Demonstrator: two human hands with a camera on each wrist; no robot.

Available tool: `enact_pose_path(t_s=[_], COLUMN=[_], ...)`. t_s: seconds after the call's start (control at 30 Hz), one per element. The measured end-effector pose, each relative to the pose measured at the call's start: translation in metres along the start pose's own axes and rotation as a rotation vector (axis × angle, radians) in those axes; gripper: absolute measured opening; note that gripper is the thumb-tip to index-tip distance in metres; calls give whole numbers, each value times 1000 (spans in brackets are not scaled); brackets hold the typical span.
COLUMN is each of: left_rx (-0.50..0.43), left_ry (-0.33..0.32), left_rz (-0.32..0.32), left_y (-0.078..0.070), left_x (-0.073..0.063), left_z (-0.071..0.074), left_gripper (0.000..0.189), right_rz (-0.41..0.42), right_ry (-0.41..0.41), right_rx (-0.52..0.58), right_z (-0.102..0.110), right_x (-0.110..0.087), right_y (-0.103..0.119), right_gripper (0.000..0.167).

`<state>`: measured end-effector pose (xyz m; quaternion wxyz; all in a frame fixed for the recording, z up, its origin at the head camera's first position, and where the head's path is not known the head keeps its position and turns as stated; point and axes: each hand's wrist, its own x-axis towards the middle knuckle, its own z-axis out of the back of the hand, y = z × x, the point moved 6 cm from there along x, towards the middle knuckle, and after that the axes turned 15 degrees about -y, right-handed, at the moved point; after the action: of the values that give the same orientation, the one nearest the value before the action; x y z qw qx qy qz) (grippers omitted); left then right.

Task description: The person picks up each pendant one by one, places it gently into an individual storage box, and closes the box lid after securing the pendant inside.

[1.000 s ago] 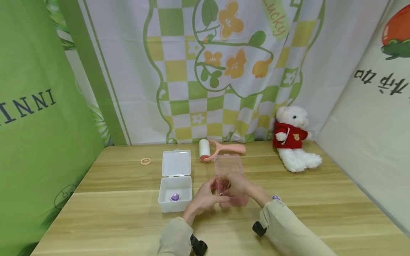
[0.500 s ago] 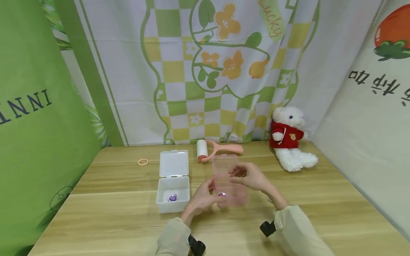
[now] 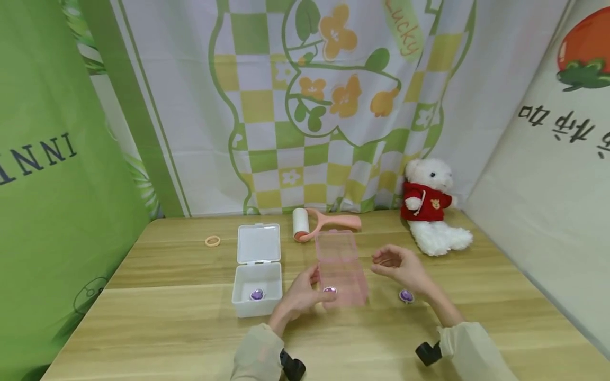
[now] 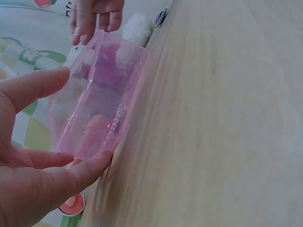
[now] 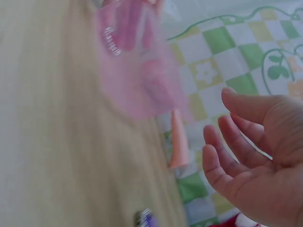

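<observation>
The pink box [image 3: 352,299] stands mid-table, lid tipped back toward the rear edge of the table [image 3: 190,338], a purple gem [image 3: 330,290] inside by its left wall. The left hand [image 3: 302,292] touches that side, thumb and fingers spread. The right hand [image 3: 404,269] hovers to the right, fingers loosely bent, holding nothing, near another gem [image 3: 406,296]. Leftward stands a white box [image 3: 258,308]; a roller [image 3: 329,222] lies along the rear edge, a plush bear [image 3: 431,203] by the rear right corner.
</observation>
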<state>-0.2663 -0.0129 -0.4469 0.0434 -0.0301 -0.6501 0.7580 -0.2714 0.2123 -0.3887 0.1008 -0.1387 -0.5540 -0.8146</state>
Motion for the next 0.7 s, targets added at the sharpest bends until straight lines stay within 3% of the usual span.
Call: enact_pose_path(t_s=[0.27,0.47,0.7], left_rx=[6,12,4], left_ry=[-8,-9,-9], left_rz=[15,31,41], left_y=[3,3,2], left_x=[0,0,1], left_z=[1,1,0], left_gripper=[90,91,91], right_rz=[-56,-80,-217], right_ry=[-121,-87,-82], right_rx=[-23,-102,-139], right_z=[22,42,63], right_x=[-12,-25,-37], right_y=[-27,-47,-73], right_gripper=[29,32,38])
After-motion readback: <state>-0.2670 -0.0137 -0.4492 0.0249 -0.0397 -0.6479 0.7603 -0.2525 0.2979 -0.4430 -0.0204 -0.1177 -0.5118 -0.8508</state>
